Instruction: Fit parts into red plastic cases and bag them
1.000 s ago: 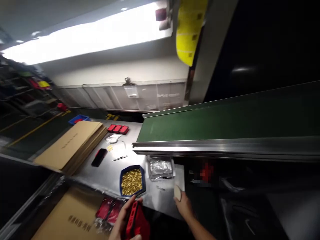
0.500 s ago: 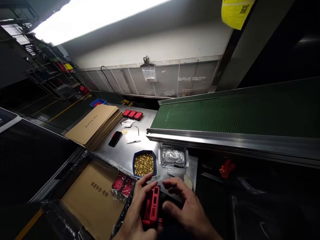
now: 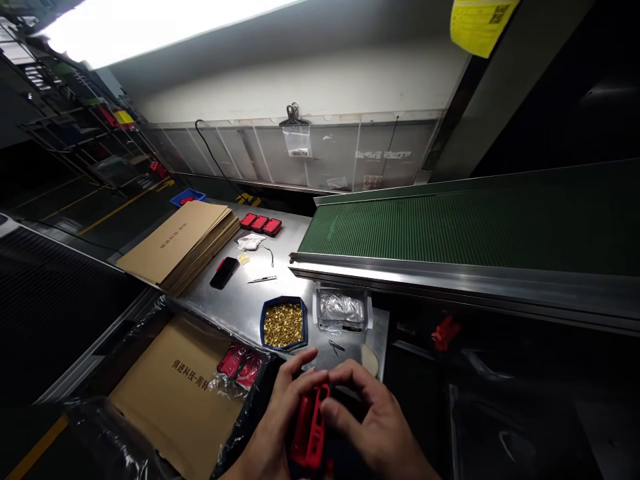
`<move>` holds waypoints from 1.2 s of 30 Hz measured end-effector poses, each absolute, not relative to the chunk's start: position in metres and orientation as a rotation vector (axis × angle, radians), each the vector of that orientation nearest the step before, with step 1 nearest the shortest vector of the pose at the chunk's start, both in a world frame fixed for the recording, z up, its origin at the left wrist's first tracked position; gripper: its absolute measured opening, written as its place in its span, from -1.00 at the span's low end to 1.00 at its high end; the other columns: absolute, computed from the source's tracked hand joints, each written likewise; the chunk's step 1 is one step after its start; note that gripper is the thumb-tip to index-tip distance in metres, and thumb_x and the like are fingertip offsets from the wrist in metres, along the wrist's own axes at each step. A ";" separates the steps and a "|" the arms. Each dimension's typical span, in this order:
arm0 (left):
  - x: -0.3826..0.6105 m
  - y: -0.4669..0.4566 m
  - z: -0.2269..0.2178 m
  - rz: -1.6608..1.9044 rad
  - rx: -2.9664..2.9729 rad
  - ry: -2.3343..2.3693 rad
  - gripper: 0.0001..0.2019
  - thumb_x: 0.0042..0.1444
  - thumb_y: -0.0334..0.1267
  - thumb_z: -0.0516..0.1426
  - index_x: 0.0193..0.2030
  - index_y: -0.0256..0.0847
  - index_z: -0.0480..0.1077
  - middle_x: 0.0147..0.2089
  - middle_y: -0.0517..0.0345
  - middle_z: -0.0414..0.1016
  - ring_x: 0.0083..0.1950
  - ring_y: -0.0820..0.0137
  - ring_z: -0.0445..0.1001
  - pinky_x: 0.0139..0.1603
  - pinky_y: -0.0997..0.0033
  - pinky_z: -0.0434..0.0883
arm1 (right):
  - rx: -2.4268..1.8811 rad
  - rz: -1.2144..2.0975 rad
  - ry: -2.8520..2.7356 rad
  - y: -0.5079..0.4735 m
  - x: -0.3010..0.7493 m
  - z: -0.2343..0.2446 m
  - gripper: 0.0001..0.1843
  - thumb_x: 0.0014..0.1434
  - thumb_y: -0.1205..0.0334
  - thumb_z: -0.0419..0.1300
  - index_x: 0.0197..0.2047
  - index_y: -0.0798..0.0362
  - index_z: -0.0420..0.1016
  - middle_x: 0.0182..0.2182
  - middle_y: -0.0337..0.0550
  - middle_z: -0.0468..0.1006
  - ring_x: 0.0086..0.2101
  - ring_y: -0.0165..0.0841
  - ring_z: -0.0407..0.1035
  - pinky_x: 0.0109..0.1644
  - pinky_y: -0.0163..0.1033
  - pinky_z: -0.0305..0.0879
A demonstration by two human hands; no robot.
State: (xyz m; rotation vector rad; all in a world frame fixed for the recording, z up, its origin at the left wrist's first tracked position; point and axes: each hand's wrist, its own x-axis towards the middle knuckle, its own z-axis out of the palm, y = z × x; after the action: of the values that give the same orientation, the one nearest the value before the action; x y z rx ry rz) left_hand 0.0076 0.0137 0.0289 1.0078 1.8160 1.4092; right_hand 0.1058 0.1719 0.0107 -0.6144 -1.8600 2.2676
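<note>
Low in the picture, both my hands hold a red plastic case [image 3: 310, 430] with a black inner edge, standing on its long side. My left hand [image 3: 273, 427] wraps round its left face with fingers curled over the top. My right hand [image 3: 373, 427] pinches its upper right edge between thumb and forefinger. Just beyond them a blue tray [image 3: 262, 327] holds several small brass parts. A clear bag [image 3: 342, 308] lies in a small tray next to it.
The steel table [image 3: 240, 303] carries a stack of flat cardboard [image 3: 177, 243], a black phone [image 3: 224, 272], tweezers [image 3: 262, 279] and three red cases [image 3: 260, 224]. A green conveyor belt [image 3: 450, 230] runs at right. A bagged carton [image 3: 175, 393] with red cases [image 3: 240, 363] sits lower left.
My right hand left the table edge and closed on the red case beside my left hand. The case now stands more upright between both hands. The view tilted downward.
</note>
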 end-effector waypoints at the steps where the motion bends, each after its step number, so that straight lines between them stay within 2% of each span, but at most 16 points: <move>1: 0.007 0.013 0.027 1.408 1.002 1.788 -0.27 0.03 0.19 0.28 0.33 0.12 0.24 0.47 -0.07 -0.03 0.51 -0.20 -0.05 0.42 -0.16 0.16 | -0.684 2.271 -1.845 0.172 0.106 0.010 -0.62 0.22 -0.18 0.24 -0.29 -0.01 0.49 -0.39 -0.21 0.51 -0.34 -0.35 0.38 -0.24 -0.26 0.32; 3: 0.008 0.013 0.021 1.453 0.952 1.713 -0.22 -0.04 0.20 0.33 0.31 0.11 0.24 0.45 -0.08 -0.02 0.50 -0.20 -0.04 0.43 -0.16 0.16 | -0.720 2.271 -1.833 0.174 0.107 0.007 -0.57 0.26 -0.23 0.15 -0.29 -0.02 0.51 -0.41 -0.20 0.51 -0.36 -0.34 0.40 -0.26 -0.27 0.36; 4: 0.009 0.014 0.018 1.516 0.892 1.671 -0.20 -0.07 0.19 0.35 0.30 0.10 0.24 0.45 -0.08 -0.02 0.49 -0.20 -0.01 0.43 -0.16 0.17 | -0.665 2.254 -1.866 0.175 0.109 0.005 -0.54 0.21 -0.28 0.20 -0.17 -0.04 0.53 -0.29 -0.15 0.56 -0.24 -0.28 0.46 -0.14 -0.24 0.43; 5: 0.009 0.014 0.016 1.595 0.816 1.625 -0.19 -0.10 0.17 0.38 0.28 0.10 0.25 0.45 -0.07 -0.02 0.48 -0.19 0.02 0.43 -0.15 0.18 | -0.572 2.238 -1.917 0.176 0.112 0.002 -0.41 0.10 -0.33 0.28 0.01 -0.08 0.50 -0.10 -0.08 0.58 -0.07 -0.18 0.48 0.05 -0.17 0.45; 6: 0.010 0.015 0.015 1.679 0.731 1.575 -0.17 -0.15 0.17 0.42 0.26 0.10 0.25 0.45 -0.06 -0.01 0.48 -0.18 0.05 0.43 -0.13 0.19 | -0.492 2.228 -1.966 0.177 0.116 -0.002 -0.20 -0.01 -0.36 0.35 0.20 -0.13 0.39 0.09 -0.02 0.51 0.10 -0.09 0.42 0.22 -0.08 0.40; 7: 0.010 0.015 0.014 1.748 0.650 1.523 -0.14 -0.19 0.16 0.45 0.25 0.11 0.25 0.45 -0.05 -0.01 0.47 -0.17 0.07 0.44 -0.10 0.19 | -0.435 2.224 -2.011 0.177 0.120 -0.005 0.01 -0.10 -0.40 0.39 0.33 -0.17 0.25 0.23 0.01 0.40 0.22 -0.03 0.34 0.32 0.01 0.32; 8: 0.009 0.015 0.014 1.795 0.591 1.471 -0.12 -0.22 0.16 0.46 0.24 0.11 0.24 0.47 -0.04 -0.02 0.48 -0.15 0.07 0.45 -0.08 0.19 | -0.409 2.220 -2.048 0.177 0.124 -0.008 0.14 -0.14 -0.43 0.39 0.40 -0.19 0.14 0.30 0.03 0.32 0.27 0.01 0.27 0.37 0.06 0.27; 9: 0.008 0.014 0.014 1.818 0.558 1.422 -0.11 -0.23 0.15 0.47 0.24 0.11 0.23 0.48 -0.04 -0.03 0.49 -0.14 0.05 0.45 -0.06 0.19 | -0.405 2.210 -2.076 0.177 0.128 -0.011 0.16 -0.12 -0.46 0.35 0.43 -0.20 0.08 0.32 0.04 0.30 0.28 0.03 0.26 0.37 0.08 0.27; 13: -0.002 0.009 0.016 1.824 0.566 1.266 -0.08 -0.20 0.15 0.46 0.28 0.06 0.20 0.51 -0.11 -0.02 0.55 -0.14 -0.06 0.44 -0.08 0.17 | -0.418 2.007 -2.145 0.172 0.137 -0.013 -0.04 0.09 -0.46 0.13 0.45 -0.28 0.01 0.29 -0.02 0.36 0.29 0.00 0.25 0.37 0.07 0.25; 16: -0.009 0.005 0.015 1.802 0.513 1.135 -0.06 -0.19 0.18 0.45 0.31 0.03 0.17 0.52 -0.15 0.00 0.50 -0.17 0.06 0.36 -0.04 0.26 | -0.394 1.862 -2.176 0.170 0.136 -0.005 -0.03 0.11 -0.46 0.05 0.47 -0.36 -0.16 0.29 -0.02 0.33 0.28 0.04 0.25 0.35 0.13 0.26; 20: -0.011 0.004 0.016 1.743 0.393 1.212 -0.20 -0.07 0.14 0.40 0.27 0.02 0.22 0.51 -0.08 0.08 0.37 -0.06 0.29 0.22 0.16 0.37 | -0.425 1.815 -2.197 0.168 0.134 0.006 0.12 0.08 -0.32 0.27 0.48 -0.36 -0.36 0.29 0.07 0.26 0.30 0.13 0.17 0.34 0.27 0.23; 23: -0.008 0.005 0.018 1.760 0.371 1.204 -0.26 -0.01 0.08 0.37 0.27 0.04 0.21 0.49 -0.07 0.12 0.35 -0.08 0.32 0.18 0.13 0.40 | -0.450 1.842 -2.189 0.166 0.135 0.008 0.15 0.10 -0.16 0.36 0.47 -0.35 -0.38 0.29 0.11 0.23 0.30 0.13 0.17 0.34 0.31 0.22; 28: -0.003 0.007 0.016 1.817 0.328 1.202 -0.23 -0.07 0.13 0.40 0.25 0.01 0.25 0.44 -0.11 0.24 0.37 -0.11 0.31 0.25 0.08 0.35 | -0.538 1.941 -2.170 0.170 0.139 -0.001 0.15 0.08 -0.14 0.40 0.47 -0.35 -0.31 0.33 0.02 0.23 0.34 0.02 0.15 0.37 0.20 0.24; 31: -0.002 0.005 0.011 1.896 0.240 1.158 -0.27 -0.05 0.24 0.34 0.19 -0.06 0.33 0.32 -0.14 0.39 0.32 -0.10 0.37 0.25 0.08 0.35 | -0.551 2.079 -2.143 0.176 0.134 -0.012 0.17 -0.05 -0.12 0.49 0.46 -0.25 -0.10 0.32 0.01 0.30 0.31 0.03 0.19 0.41 0.17 0.17; 34: -0.001 0.004 0.007 1.987 0.147 1.150 -0.44 0.07 0.21 0.26 0.08 -0.12 0.45 0.20 -0.09 0.52 0.29 0.03 0.41 0.28 0.20 0.37 | -0.449 2.711 -1.743 0.171 0.122 -0.021 -0.16 -0.01 -0.29 0.35 0.23 -0.01 0.34 0.04 0.05 0.55 0.03 0.01 0.46 0.17 0.09 0.38; 36: 0.002 0.004 0.007 2.014 0.071 1.072 -0.41 0.11 0.21 0.23 0.15 -0.13 0.45 0.27 -0.10 0.49 0.38 0.05 0.32 0.35 0.23 0.34 | -0.374 3.116 -1.358 0.160 0.113 -0.028 -0.31 0.13 -0.35 0.19 0.04 0.09 0.49 -0.12 0.02 0.62 -0.10 -0.07 0.50 0.10 0.04 0.40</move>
State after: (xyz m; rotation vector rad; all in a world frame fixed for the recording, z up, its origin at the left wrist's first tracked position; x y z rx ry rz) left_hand 0.0021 0.0041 0.0070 0.0705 1.0719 2.0137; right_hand 0.1131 0.1600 -0.0285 -0.3739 -1.3578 3.1164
